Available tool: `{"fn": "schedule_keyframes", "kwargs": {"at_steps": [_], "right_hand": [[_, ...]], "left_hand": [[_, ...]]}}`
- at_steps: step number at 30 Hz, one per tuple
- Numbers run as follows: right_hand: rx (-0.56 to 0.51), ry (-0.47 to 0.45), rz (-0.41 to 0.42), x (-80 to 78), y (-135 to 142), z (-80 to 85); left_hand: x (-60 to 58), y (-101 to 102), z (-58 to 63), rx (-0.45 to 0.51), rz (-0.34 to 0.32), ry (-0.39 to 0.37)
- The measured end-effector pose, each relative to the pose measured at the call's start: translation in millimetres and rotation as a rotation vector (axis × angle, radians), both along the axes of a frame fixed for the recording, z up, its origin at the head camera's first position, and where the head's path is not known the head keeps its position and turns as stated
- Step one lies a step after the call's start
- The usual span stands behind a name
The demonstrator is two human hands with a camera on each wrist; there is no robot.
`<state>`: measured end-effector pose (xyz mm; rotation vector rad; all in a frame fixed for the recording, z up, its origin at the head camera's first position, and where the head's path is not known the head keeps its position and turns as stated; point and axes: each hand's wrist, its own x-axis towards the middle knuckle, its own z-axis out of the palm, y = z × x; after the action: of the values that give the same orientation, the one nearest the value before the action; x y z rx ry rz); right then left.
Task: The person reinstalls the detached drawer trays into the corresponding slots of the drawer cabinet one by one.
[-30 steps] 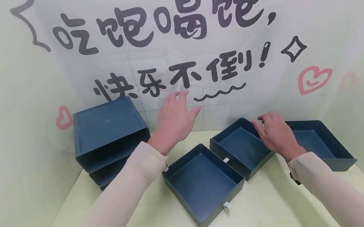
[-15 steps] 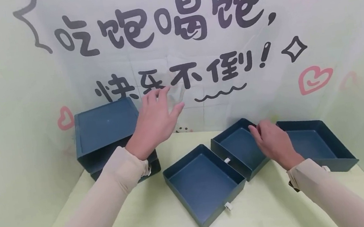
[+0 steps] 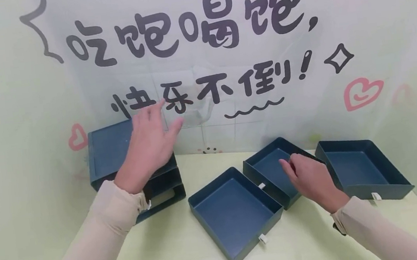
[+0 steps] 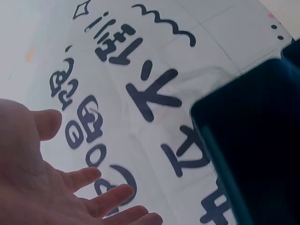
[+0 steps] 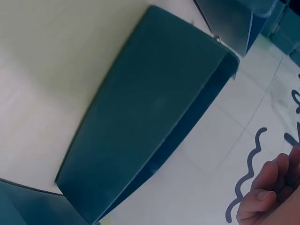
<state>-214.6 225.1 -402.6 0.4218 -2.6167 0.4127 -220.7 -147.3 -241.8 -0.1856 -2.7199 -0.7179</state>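
Reader: How do your hands stand?

Me: My left hand [image 3: 147, 145] is raised over the stacked blue frame [image 3: 108, 147], fingers extended and relaxed; the left wrist view shows the bare palm, holding nothing. My right hand [image 3: 313, 180] hangs over the middle drawer [image 3: 271, 169], its fingers loosely curled around nothing. Because hand and frame overlap in the head view, I cannot tell whether the two touch there.

Reader: And the pieces about them?

Me: The frame stands at the left of the table [image 3: 177, 255], its openings visible on my side. Three drawers lie apart from it, hollow side up: the near drawer [image 3: 235, 218] at the centre, the middle drawer just beyond it to the right, and the right drawer [image 3: 357, 168] farther over. The near one bears a small pale tab [image 3: 263, 239] on its front.

Reader: What makes for good handling at this stage?

Me: In my judgement, the frame is best met with a flat palm and light pressure, lest its stacked parts slide. A drawer is better gripped by opposite walls than by its tab, and kept level; the middle one should clear its neighbour's corner before any turning.
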Motion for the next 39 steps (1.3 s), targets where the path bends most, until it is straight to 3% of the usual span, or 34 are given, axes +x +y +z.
{"fn": "schedule_keyframes", "kwargs": {"at_steps": [6, 10, 23, 31, 39], "right_hand": [[0.008, 0.037, 0.041, 10.1, -2.4, -6.1], [0.01, 0.084, 0.083, 17.4, -4.2, -10.0], [-0.09, 0.097, 0.171, 47.0, -22.1, -15.6], [-0.141, -0.017, 0.18, 61.6, -29.8, -21.7], [-0.136, -0.216, 0.201, 73.5, -30.5, -25.2]], "left_hand": [[1.7, -26.3, 14.7, 0.045, 0.026, -0.018], [1.3, -42.8, 18.1, 0.048, 0.038, -0.039], [-5.9, -88.4, 10.3, 0.067, 0.097, -0.139], [-16.2, -112.7, -0.1, 0.052, 0.167, -0.193], [-24.4, -132.7, -12.7, 0.128, 0.202, -0.251]]}}
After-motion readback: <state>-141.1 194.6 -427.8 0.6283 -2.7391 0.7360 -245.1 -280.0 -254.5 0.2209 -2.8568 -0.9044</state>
